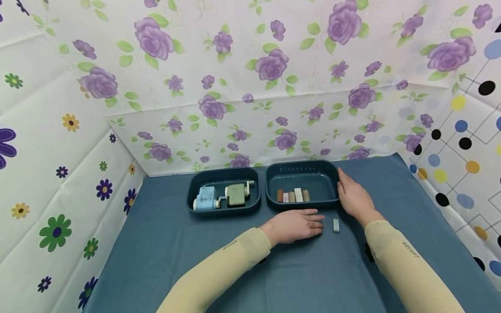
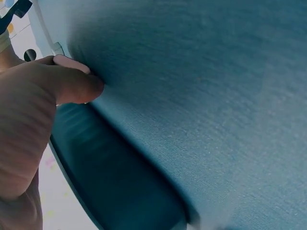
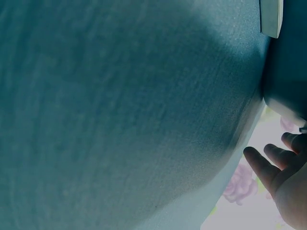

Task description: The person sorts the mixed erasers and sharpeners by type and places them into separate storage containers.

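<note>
A dark teal tray [image 1: 291, 208] stands at the back of the table, with several small erasers [image 1: 298, 194] in a row along its near side. My right hand [image 1: 355, 195] is at this tray's right end, its fingers fairly straight along the outer wall. In front of the tray, my left hand [image 1: 295, 227] is low over the cloth, fingers extended to the right. A pale block-shaped eraser [image 1: 336, 225] lies on the cloth just beyond those fingertips. In the left wrist view the left thumb [image 2: 76, 85] shows; whether anything is under the palm is hidden.
Left of that tray stands a second teal tray [image 1: 223, 213], holding a light blue crank pencil sharpener [image 1: 206, 198] and a green one [image 1: 236, 194]. Blue cloth [image 1: 164, 261] covers the table. A flowered sheet [image 1: 242, 117] rises right behind the trays.
</note>
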The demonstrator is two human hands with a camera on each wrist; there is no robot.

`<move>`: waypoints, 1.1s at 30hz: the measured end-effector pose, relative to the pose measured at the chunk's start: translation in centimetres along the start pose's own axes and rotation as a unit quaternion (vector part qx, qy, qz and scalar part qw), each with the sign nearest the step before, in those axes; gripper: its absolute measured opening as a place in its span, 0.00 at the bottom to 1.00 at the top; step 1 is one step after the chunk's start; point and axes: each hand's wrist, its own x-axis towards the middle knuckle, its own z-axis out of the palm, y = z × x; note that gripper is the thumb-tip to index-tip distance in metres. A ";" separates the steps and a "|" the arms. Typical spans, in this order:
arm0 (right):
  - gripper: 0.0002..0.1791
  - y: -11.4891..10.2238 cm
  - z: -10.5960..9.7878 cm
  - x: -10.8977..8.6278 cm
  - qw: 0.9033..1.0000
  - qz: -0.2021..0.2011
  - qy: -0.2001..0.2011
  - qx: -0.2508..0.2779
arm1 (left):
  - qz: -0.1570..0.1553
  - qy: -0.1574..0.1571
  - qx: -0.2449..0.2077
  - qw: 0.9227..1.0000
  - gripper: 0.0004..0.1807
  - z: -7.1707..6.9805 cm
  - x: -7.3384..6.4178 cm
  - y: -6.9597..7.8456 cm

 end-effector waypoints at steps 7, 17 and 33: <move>0.35 0.0 0.0 0.0 1.000 0.001 -0.003 0.000 | 0.004 0.004 -0.031 1.000 0.26 -0.1 -0.1 -0.1; 0.35 0.0 -0.1 0.0 1.000 0.001 -0.007 0.000 | -0.012 0.053 -0.079 0.995 0.26 0.4 -0.7 -0.2; 0.35 0.0 -0.2 0.0 1.000 0.002 -0.011 0.002 | -0.122 0.205 -0.226 0.944 0.29 0.4 -2.6 -0.9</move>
